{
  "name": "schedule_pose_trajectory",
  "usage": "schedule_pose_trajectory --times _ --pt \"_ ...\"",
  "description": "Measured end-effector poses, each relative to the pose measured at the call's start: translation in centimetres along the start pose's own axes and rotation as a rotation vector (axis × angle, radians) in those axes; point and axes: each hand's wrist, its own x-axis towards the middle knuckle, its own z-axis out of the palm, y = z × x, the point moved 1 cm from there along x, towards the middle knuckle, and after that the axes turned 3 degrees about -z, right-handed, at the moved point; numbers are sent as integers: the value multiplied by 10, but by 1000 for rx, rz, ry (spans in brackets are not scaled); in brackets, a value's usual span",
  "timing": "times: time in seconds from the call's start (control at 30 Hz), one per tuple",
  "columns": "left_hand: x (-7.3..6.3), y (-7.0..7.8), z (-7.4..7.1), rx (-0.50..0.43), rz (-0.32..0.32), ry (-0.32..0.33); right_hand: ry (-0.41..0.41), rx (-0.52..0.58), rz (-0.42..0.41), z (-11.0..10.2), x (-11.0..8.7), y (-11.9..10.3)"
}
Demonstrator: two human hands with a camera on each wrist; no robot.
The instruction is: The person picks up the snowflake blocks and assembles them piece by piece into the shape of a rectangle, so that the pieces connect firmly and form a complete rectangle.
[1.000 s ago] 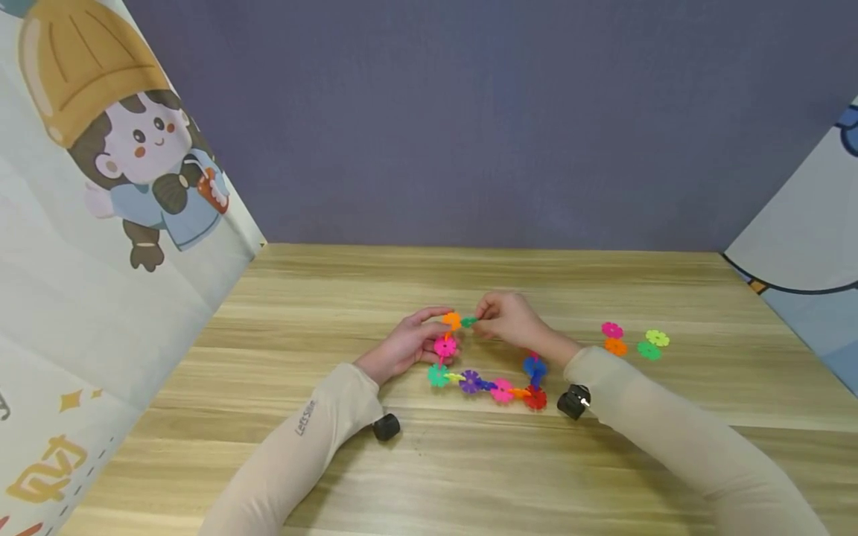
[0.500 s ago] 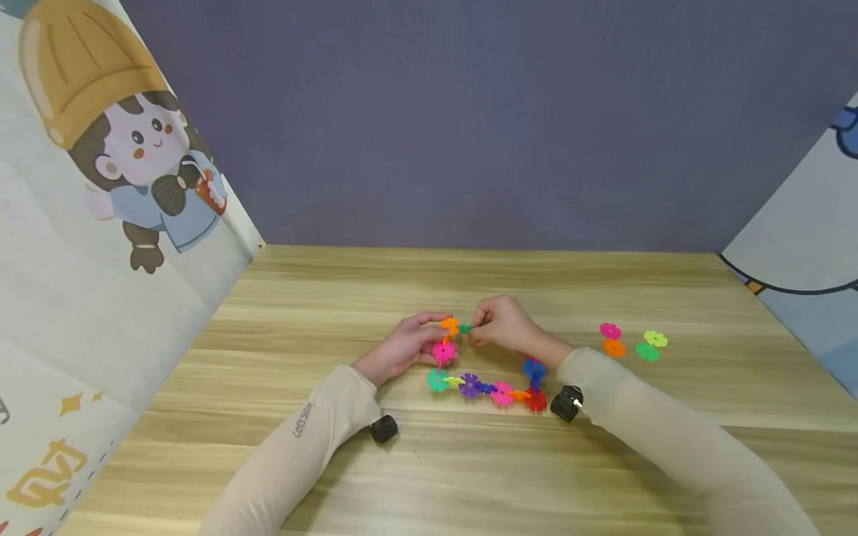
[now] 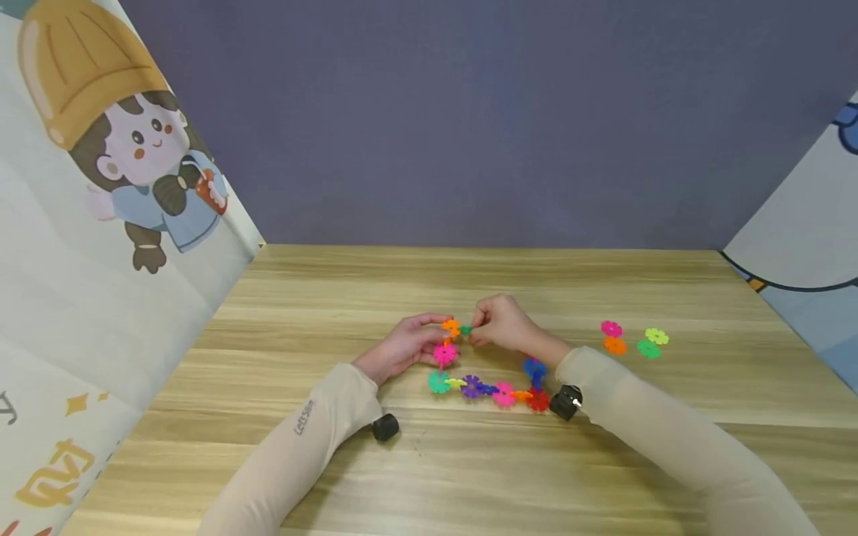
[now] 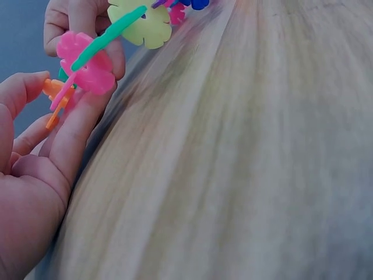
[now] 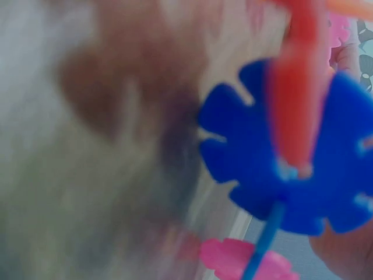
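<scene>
A chain of colourful flower-shaped interlocking discs [image 3: 472, 386] bends round three sides above the wooden table, between the two hands. My left hand [image 3: 406, 345] pinches an orange flower disc [image 3: 450, 327] at the chain's far left end, with a pink disc [image 3: 445, 353] just below its fingers. Opposite it, my right hand [image 3: 504, 325] pinches a green flower disc [image 3: 465, 330] that meets the orange one; how deeply their slots engage cannot be made out. Below the right wrist hangs the chain's other end, where a blue disc [image 5: 233, 151] looms large in the right wrist view.
Right of the hands lie loose flower discs: pink [image 3: 611, 328], orange [image 3: 614, 345], yellow [image 3: 657, 336] and green [image 3: 649, 349]. A dark grey panel [image 3: 489, 126] stands behind the wooden table [image 3: 429, 476]. Black wrist cameras [image 3: 385, 427] hang under both cuffs.
The right hand has shifted slightly left and nearer, still pinching the green disc. The orange disc has tilted a little in the left hand's fingers.
</scene>
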Motion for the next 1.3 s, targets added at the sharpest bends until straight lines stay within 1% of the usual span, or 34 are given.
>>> schedule_pose_trajectory --times 0.3,0.43,0.6,0.73,0.9,1.07,1.3 --pt "1 1 0 -5 -16 11 2 -44 5 -1 1 -5" --pt "-2 0 -2 -13 -29 22 -1 -60 1 3 -1 -9" --pt "-5 -2 -3 -18 -25 11 -1 -56 9 8 -3 -14" --pt "-9 -3 -6 -46 -17 -27 3 -18 8 11 -5 -14" --pt "-11 -3 -10 -84 1 -80 1 66 17 14 -3 -13" --pt "-12 -5 -11 -68 13 -68 -27 143 33 15 -1 -11" --pt "-10 -3 -9 -16 10 -31 -85 156 53 9 5 -10"
